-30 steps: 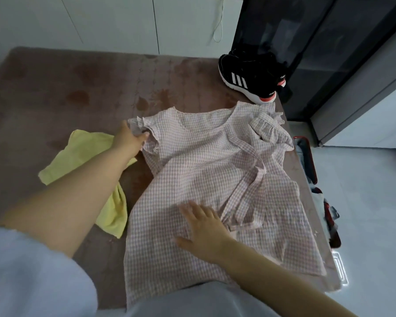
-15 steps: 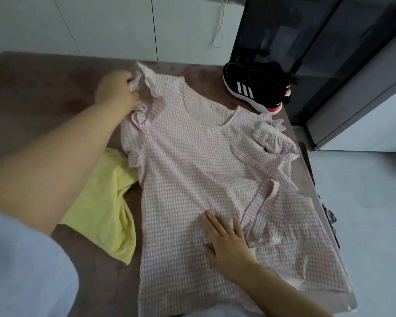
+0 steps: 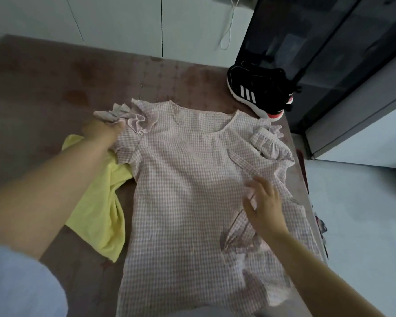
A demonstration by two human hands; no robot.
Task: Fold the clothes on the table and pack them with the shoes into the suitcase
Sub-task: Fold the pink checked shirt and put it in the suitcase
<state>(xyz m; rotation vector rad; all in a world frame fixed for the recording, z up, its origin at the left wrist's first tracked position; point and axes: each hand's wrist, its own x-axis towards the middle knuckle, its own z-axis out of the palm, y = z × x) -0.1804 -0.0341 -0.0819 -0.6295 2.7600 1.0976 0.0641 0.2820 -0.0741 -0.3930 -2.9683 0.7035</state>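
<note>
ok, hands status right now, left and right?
Left hand: grips the ruffled sleeve of the pink checked dress.
Right hand: open, over that dress.

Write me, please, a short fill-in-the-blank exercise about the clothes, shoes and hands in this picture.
1. The left hand grips the ruffled ____ of the pink gingham dress.
2. The yellow garment lies crumpled on the dress's ____ side.
3. The black sneakers stand at the far ____ corner of the table.
Missing words: sleeve; left; right.

white wall panels [image 3: 124, 24] | hanging white cord [image 3: 229, 24] | dark glass cabinet [image 3: 318, 42]
</note>
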